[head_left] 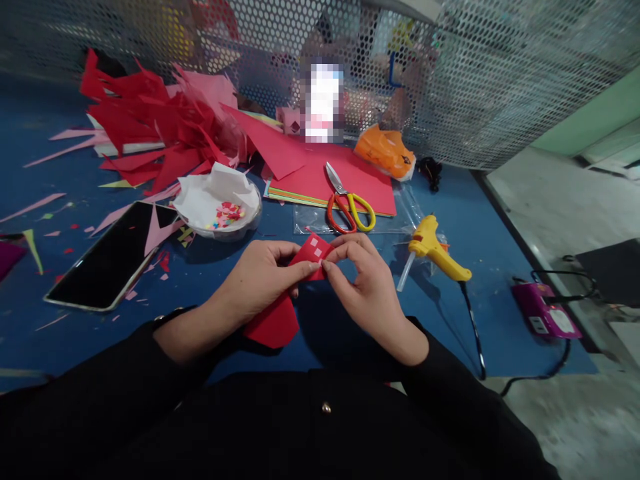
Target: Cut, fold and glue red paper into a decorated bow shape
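Between my two hands is a folded red paper piece (275, 323) with small pale pink squares (316, 247) near its upper end. My left hand (263, 277) is closed around its middle, thumb on top. At the upper right edge, my right hand (361, 277) pinches with thumb and index finger, touching the paper beside the lowest pink square. Whether a tiny scrap is in that pinch I cannot make out. Scissors (345, 203) with one red and one yellow handle lie just beyond my hands, and a yellow glue gun (435, 250) rests to the right.
Red and pink paper scraps (170, 127) heap at the back left. A paper-lined bowl (220, 207) holds small bits. A dark phone (113, 257) lies left. Red sheets (345, 173) and an orange packet (385, 152) stand before the perforated metal screen (480, 80). A purple power strip (545, 310) sits right.
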Demonstrator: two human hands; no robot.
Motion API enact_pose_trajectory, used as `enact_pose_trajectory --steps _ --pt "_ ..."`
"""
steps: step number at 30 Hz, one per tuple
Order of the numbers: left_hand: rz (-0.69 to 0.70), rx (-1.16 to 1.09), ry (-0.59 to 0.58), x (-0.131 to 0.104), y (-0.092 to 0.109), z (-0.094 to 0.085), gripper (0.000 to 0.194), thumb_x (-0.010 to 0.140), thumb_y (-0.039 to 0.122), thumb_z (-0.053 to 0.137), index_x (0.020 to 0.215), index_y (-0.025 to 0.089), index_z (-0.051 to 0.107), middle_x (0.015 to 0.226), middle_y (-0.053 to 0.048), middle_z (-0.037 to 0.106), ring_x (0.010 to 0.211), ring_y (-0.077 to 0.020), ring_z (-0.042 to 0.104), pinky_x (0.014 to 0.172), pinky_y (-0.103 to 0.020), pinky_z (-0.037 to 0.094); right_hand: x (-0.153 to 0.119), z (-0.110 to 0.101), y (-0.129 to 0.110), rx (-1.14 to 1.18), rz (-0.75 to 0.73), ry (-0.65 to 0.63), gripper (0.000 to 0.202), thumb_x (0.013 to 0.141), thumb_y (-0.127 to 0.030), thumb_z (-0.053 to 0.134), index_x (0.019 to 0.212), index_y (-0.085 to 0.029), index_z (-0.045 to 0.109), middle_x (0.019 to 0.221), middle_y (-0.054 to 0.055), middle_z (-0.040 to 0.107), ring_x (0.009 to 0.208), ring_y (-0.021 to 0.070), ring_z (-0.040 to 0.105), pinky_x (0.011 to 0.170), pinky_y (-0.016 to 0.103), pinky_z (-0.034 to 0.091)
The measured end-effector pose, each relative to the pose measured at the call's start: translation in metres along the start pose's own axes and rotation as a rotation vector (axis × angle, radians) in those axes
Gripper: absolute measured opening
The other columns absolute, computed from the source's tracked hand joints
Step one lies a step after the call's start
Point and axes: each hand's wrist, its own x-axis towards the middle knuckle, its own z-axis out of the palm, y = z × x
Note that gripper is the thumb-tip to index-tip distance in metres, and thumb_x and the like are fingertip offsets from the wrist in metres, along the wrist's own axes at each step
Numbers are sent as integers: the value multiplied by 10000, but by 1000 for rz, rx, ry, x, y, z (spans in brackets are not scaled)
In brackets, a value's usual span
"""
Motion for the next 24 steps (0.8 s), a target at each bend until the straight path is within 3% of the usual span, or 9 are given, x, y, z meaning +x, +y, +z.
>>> enact_pose_trajectory --steps 17,20,24 --pt "-6 26 21 0 -1 2 185 756 350 720 726 168 714 505 40 576 465 -108 515 487 -222 361 -1 3 -4 -2 51 3 93 875 -180 580 816 -242 546 1014 58 638 1001 217 626 896 407 469" --pt "-24 -21 31 1 -2 0 185 748 350 733 736 166 723 505 41 576 462 -98 492 485 -215 345 0 0 -2 106 128 23 30 890 -228 590 894 -240 562 960 36 663 932 194 636 861 375 484" --pt "-68 -106 24 2 -5 -1 191 742 354 758 765 165 746 521 27 606 468 -89 493 496 -207 358 3 -1 2 301 268 24 154 871 -273 617 1010 -225 574 846 -3 645 786 155 624 735 315 493"
